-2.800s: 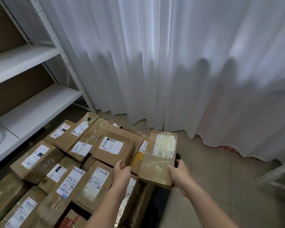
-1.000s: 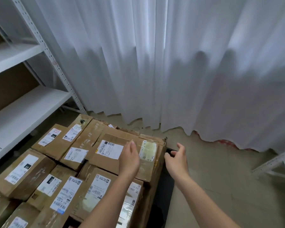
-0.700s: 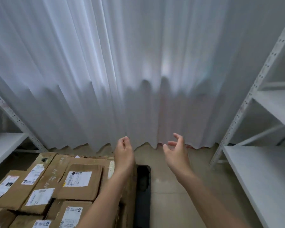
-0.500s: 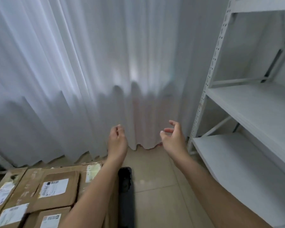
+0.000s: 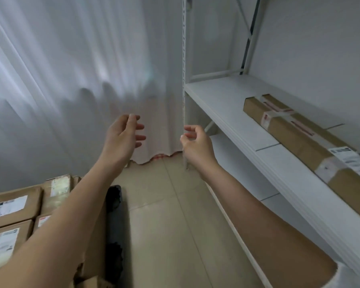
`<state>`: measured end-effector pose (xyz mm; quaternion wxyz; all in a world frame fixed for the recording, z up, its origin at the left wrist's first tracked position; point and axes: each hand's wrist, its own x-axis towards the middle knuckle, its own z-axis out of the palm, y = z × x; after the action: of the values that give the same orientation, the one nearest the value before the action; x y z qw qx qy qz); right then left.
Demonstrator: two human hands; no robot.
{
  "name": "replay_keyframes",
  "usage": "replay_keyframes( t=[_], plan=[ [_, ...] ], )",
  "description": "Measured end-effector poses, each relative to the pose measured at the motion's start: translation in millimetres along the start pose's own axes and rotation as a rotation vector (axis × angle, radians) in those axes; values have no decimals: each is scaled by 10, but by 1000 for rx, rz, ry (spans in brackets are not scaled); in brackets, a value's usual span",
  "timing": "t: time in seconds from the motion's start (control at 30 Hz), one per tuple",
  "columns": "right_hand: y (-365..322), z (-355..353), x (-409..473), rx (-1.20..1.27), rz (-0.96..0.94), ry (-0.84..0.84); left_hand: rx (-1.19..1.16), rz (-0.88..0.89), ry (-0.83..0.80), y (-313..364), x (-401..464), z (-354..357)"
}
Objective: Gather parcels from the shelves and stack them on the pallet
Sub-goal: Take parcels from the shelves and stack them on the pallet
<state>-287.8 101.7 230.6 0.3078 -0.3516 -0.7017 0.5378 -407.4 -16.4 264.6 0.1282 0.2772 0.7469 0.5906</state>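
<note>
A long brown cardboard parcel (image 5: 303, 140) with red tape and a white label lies on the middle board of the white shelf unit (image 5: 233, 104) at the right. Several labelled brown parcels (image 5: 15, 206) are stacked on the black pallet (image 5: 115, 206) at the lower left. My left hand (image 5: 123, 138) and my right hand (image 5: 195, 144) hover empty in mid-air at the centre, fingers loosely curled and apart, left of the shelf's front post. Neither hand touches a parcel.
A white curtain (image 5: 71, 80) hangs across the back and left. Beige floor tiles (image 5: 164, 215) run between the pallet and the shelf unit. A lower shelf board (image 5: 243, 173) sits under the middle one.
I set the small parcel down on the stack and let go. My view has swung right from the pallet to the right shelf unit, and both empty hands rose with it.
</note>
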Motion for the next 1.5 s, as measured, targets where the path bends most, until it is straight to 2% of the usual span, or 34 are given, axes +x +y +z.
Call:
replay_keyframes(
  t=[0.2, 0.37, 0.6, 0.77, 0.97, 1.1, 1.23, 1.4, 1.5],
  plan=[
    [-190, -696, -557, 29, -85, 73, 5, 81, -47, 582, -551, 265],
    [-332, -1389, -1214, 85, -121, 258, -125, 109, -193, 923, -1136, 601],
    [-184, -1762, -2487, 112, -149, 599, -227, 212, -425, 955, -2173, 822],
    [-254, -2390, -3386, 26, -197, 888, -273, 220, -624, 1223, -2921, 1228],
    [-251, -3093, -4400, -84, -187, 1208, -322, 413, -892, 1637, -3892, 1598],
    [-220, -3477, -5076, -78, -200, 1357, -347, 484, -1036, 1899, -4550, 1829],
    [-171, -3918, -5874, -86, -209, 1441, -349, 510, -1162, 2135, -5370, 2110],
    [-60, -4491, -7152, -134, -175, 1577, -364, 498, -1320, 2390, -6791, 2449],
    [24, -4851, -8077, -149, -108, 1669, -368, 399, -1469, 2543, -7721, 2625]
  ],
)
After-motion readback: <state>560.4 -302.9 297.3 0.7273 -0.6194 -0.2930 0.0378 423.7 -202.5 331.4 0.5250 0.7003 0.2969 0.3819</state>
